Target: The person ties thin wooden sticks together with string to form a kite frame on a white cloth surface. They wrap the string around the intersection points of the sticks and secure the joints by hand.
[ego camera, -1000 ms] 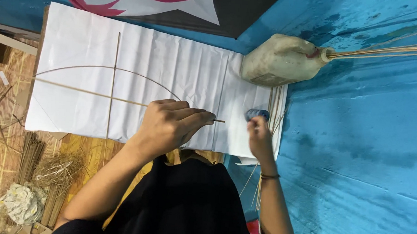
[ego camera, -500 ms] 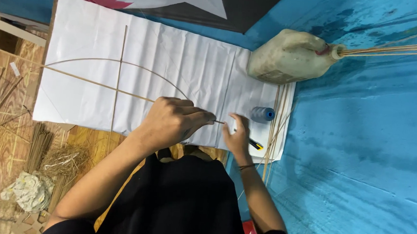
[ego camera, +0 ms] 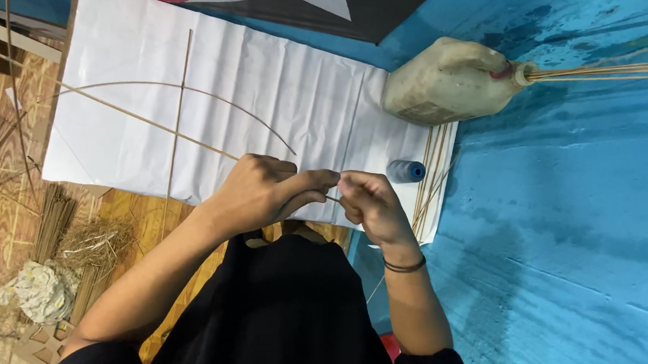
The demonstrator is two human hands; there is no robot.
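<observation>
The white paper sheet (ego camera: 270,89) lies flat on the worktop (ego camera: 142,216), a thin stick (ego camera: 148,121) slanting across it. The right hand (ego camera: 371,204) has left the blue thread spool (ego camera: 406,170) and met the left hand (ego camera: 263,189) at the stick's near end. Both hands' fingers (ego camera: 316,180) now pinch that pale, slender tip together, which suggests tying or binding.

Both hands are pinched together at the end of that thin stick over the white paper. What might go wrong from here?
The thin stick looks slender and could snap under the pinch of the left hand and right hand. The blue thread spool beside the right hand might get knocked and roll. The bowed stick rests loose on the white paper and may shift.
</observation>
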